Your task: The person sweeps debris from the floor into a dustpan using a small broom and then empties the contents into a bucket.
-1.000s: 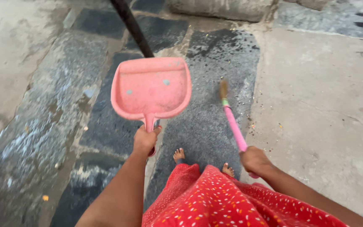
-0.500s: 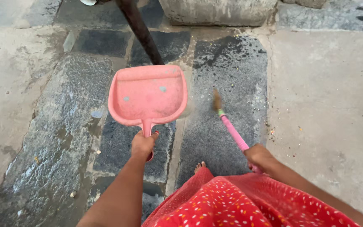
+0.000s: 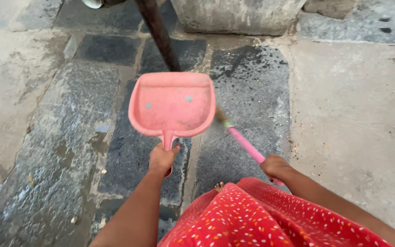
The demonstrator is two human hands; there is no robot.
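My left hand grips the short handle of a pink dustpan, held above the dark stone floor with its open mouth pointing away from me. My right hand holds the pink handle of a small broom. The broom's brown bristle tip is blurred and lies right beside the dustpan's right edge. A red dotted garment covers the bottom of the view.
A dark pole slants up from behind the dustpan. A concrete block stands at the top. Dark stone slabs run down the middle, pale concrete lies to the right with small specks of debris.
The broom tip has swung left across the dark slab towards the dustpan's right edge. The dustpan has shifted slightly right and nearer, still in my left hand.
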